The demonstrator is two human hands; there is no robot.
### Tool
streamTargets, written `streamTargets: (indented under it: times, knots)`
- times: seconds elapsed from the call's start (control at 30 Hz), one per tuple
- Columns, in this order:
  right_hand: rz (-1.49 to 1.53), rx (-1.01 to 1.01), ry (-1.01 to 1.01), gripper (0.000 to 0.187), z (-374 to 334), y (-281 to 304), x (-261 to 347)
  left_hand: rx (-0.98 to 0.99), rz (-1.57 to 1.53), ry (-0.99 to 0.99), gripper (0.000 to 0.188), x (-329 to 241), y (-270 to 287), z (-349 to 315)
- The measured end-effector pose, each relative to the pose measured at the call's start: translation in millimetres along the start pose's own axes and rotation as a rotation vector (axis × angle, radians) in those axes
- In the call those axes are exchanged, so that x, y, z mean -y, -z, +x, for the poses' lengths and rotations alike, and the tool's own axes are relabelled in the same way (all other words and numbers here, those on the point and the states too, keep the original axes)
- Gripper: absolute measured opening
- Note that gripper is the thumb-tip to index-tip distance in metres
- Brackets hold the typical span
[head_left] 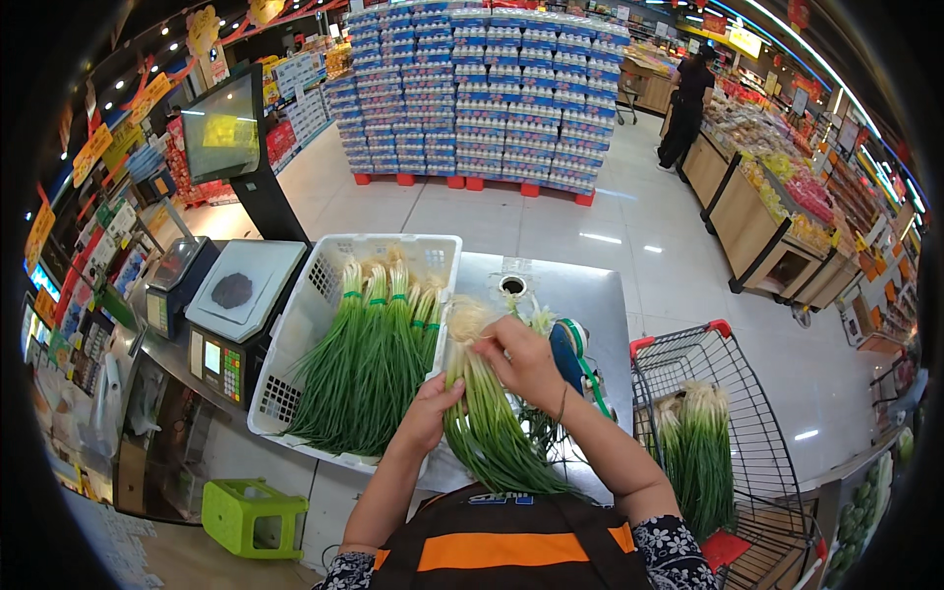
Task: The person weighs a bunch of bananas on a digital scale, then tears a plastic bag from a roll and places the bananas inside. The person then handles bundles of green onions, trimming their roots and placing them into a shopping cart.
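A loose bunch of spring onions (484,418) lies in front of me over the metal table, white roots away from me and green leaves toward my apron. My left hand (425,413) is closed around its left side, thumb on the pale stems. With fingers pinched together, my right hand (523,362) grips at the white root end. Left of the bunch stands a white plastic crate (267,398) holding several bundles of spring onions (364,364) bound with green tape. To the right of my right hand is a blue tape dispenser (566,356) with green tape.
A weighing scale (236,295) and a tilted screen (224,133) stand left of the crate. On the right, a shopping cart (762,413) carries more spring onions (696,457). A green stool (254,518) is at lower left. Beyond the table (580,280) rise stacked blue-and-white packs (482,93); a person (688,103) stands far right.
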State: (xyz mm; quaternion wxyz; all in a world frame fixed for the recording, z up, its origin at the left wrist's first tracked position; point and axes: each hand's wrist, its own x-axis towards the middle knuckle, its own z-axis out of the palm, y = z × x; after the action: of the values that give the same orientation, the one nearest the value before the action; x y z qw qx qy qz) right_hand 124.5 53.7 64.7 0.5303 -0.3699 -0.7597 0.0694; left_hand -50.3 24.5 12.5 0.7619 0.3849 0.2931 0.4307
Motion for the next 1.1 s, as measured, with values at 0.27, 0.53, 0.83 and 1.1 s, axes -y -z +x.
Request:
streamTargets:
  times: [0.27,0.53,0.83,1.1]
  knots:
    - [-0.048,-0.336,-0.165,0.016,46,49,-27,-0.004,0.002,0.016,0.025,-1,-4,-3]
    - [-0.478,0.494,-0.016,0.015,-60,19,-93,-0.044,-0.032,0.046,0.023,-11,0,4]
    - [-0.179,0.318,0.297,0.023,-21,22,1,-0.072,0.138,-0.001,0.021,-13,-5,3]
    - [-0.408,0.38,0.334,0.014,-11,25,8,-0.043,0.27,-0.003,0.022,-11,-6,1]
